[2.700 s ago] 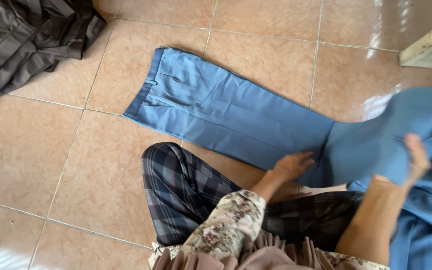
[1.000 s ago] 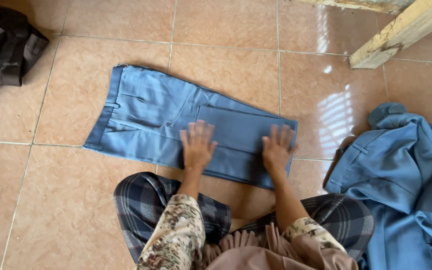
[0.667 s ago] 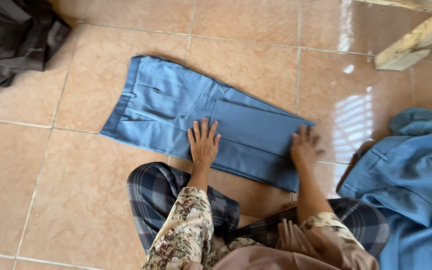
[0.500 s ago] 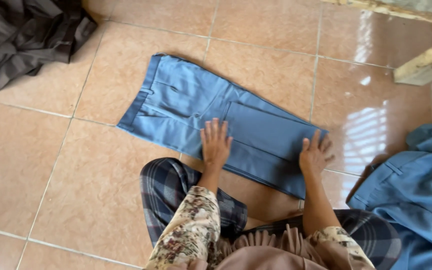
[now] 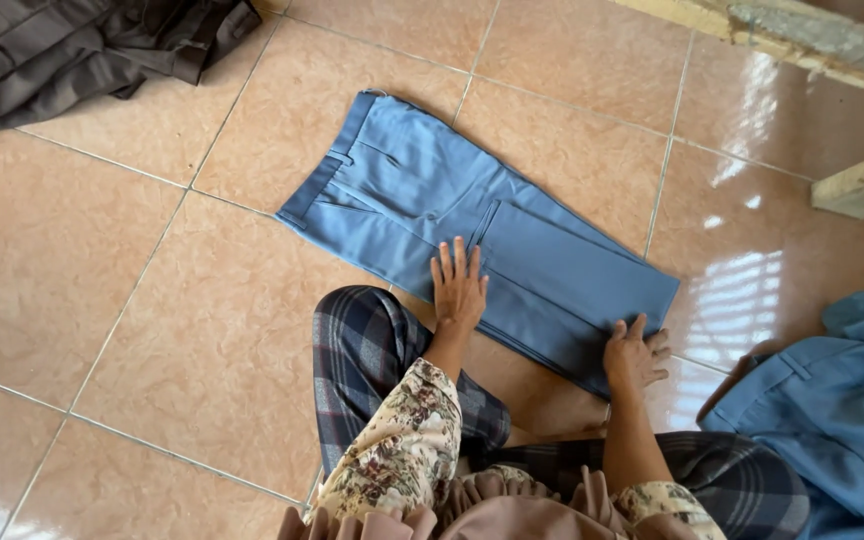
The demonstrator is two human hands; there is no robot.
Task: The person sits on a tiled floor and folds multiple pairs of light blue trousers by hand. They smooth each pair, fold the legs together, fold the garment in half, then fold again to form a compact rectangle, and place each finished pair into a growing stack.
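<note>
Pressing folded blue trousers onto glossy tiled floor.

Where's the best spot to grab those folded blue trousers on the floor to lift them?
Probably the folded end of the blue trousers, beside the right hand, coming from the person's side. It's a doubled edge lying flat on the tiled floor, while the left hand presses mid-length.

1. The folded trousers lie flat on the tiled floor, directly in front of my knees.
2. My left hand rests flat on the trousers near their middle, at the near edge.
3. My right hand rests on their right-hand corner.
4. A heap of clothing lies far left, well apart.
5. Another garment lies to my right, near the right hand.
6. Wooden beams lie far right, behind that garment.
</note>
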